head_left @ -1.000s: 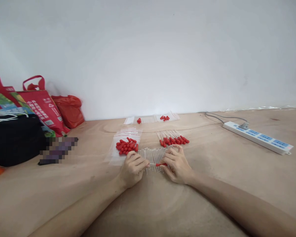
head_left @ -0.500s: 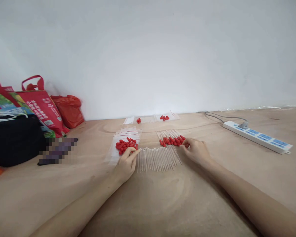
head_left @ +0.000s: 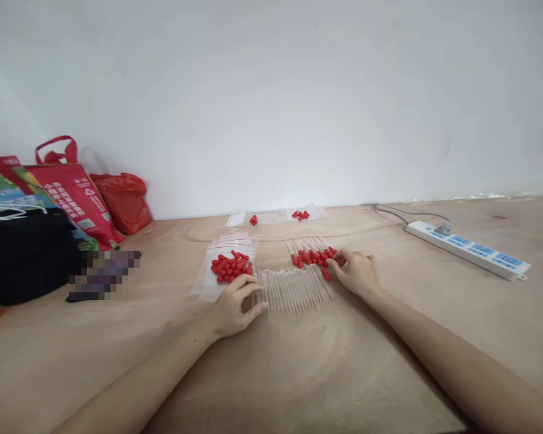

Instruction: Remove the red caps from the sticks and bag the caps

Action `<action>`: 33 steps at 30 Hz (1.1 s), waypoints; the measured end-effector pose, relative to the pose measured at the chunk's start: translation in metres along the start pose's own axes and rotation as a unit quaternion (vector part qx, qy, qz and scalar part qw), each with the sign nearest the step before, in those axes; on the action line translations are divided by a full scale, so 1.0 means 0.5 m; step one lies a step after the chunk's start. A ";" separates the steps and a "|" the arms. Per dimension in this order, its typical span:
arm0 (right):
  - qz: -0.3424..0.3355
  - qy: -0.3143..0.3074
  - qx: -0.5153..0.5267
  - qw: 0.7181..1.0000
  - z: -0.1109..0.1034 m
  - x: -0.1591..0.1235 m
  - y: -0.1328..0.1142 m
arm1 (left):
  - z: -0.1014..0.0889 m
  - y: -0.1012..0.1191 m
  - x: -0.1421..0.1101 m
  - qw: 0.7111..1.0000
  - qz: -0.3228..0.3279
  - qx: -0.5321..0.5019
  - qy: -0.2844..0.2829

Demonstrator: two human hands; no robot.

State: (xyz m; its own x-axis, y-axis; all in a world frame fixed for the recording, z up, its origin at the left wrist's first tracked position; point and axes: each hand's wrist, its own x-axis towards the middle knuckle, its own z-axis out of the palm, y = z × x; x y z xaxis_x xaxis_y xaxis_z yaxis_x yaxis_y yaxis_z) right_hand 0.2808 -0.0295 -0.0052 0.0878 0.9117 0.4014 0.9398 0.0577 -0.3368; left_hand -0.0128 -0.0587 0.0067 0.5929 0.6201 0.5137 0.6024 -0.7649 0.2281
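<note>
My left hand [head_left: 238, 306] is open at the left end of a row of thin clear glass tubes [head_left: 294, 290]. Its thumb and fingers are spread apart around the outermost tubes. Behind it, loose red rubber bulbs [head_left: 230, 266] lie heaped on clear zip bags [head_left: 210, 286]. My right hand [head_left: 356, 271] is at the right end of a row of red-bulbed droppers [head_left: 314, 258], whose tubes point away from me. Its bent thumb and forefinger close on a dropper there; the contact is partly hidden. One red bulb [head_left: 326, 273] juts toward me below the thumb.
Along the wall lies a clear bag [head_left: 271, 218] with small red bulbs and tubes. A power strip [head_left: 468, 248] with a plug and grey cable is on the right. Red bags [head_left: 79, 199], a black bag [head_left: 27, 256] and a pixelated dark object [head_left: 104, 277] sit on the left.
My left thumb has moved toward me, away from the fingers, and that hand has opened. My right hand has shifted slightly, and one red bulb now shows below its thumb.
</note>
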 end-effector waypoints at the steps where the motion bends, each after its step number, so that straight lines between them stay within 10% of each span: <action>1: -0.009 0.008 -0.009 1.000 0.002 0.002 -0.001 | -0.003 0.000 0.000 1.000 0.004 0.000 -0.007; 14: -0.062 0.050 -0.069 0.994 0.032 0.018 -0.013 | 0.005 -0.005 -0.001 0.994 -0.008 0.036 -0.106; 23: -0.091 0.169 0.068 0.979 0.023 0.007 -0.022 | 0.008 -0.021 0.000 0.998 0.035 0.033 -0.042; 33: -0.279 0.044 0.225 0.932 0.016 -0.058 -0.092 | 0.013 0.002 0.019 0.981 0.095 0.132 0.110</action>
State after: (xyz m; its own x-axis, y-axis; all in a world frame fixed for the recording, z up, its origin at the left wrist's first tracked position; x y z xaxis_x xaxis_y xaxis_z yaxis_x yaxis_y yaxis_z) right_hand 0.2325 -0.0556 -0.0081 -0.3280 0.6531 0.6825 0.6150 0.6961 -0.3706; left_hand -0.0030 -0.0527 0.0062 0.5956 0.3962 0.6988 0.6270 -0.7730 -0.0962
